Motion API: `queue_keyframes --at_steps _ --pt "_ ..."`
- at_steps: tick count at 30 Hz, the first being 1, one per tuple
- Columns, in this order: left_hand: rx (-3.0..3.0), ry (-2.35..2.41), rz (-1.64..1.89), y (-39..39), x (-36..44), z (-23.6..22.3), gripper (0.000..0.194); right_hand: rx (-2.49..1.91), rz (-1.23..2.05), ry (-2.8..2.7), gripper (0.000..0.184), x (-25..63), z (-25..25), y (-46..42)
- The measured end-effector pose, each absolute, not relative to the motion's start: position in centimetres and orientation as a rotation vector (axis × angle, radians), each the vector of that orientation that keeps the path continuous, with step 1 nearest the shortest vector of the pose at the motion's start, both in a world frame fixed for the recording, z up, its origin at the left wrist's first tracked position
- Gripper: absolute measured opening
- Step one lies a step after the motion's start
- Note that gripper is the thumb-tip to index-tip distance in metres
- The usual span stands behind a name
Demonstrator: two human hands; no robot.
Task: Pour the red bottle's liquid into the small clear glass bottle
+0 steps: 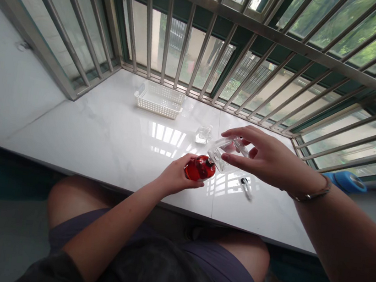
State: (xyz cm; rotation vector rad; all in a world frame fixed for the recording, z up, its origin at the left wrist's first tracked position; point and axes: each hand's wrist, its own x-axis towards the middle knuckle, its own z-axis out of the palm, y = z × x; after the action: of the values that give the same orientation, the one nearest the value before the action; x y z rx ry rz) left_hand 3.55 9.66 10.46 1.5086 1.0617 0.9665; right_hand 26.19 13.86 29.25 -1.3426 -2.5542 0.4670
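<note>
My left hand (175,175) is wrapped round a rounded bottle of red liquid (200,168), which leans to the right above the counter. The bottle has a dark collar at its neck. My right hand (255,151) grips a clear glass bottle (219,158) between thumb and fingers. That clear bottle is tilted, with its lower left end right at the red bottle's neck; whether the two touch I cannot tell. Beyond them lies a small clear faceted piece (203,134). A small clear vial with a black top (247,189) rests below my right hand.
A white perforated basket (160,102) stands at the back of the white marbled counter (104,144), near the window bars (189,48). Behind my right wrist is a blue bottle (345,181) on its side. The counter's front edge runs just above my knees.
</note>
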Motion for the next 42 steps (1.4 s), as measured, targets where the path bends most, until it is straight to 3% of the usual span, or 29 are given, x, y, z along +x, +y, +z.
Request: queue_keyframes --at_steps 42 --pt "1.518 1.067 0.987 9.71 3.59 10.03 0.073 -1.342 0.422 -2.638 0.063 25.31 30.20 13.83"
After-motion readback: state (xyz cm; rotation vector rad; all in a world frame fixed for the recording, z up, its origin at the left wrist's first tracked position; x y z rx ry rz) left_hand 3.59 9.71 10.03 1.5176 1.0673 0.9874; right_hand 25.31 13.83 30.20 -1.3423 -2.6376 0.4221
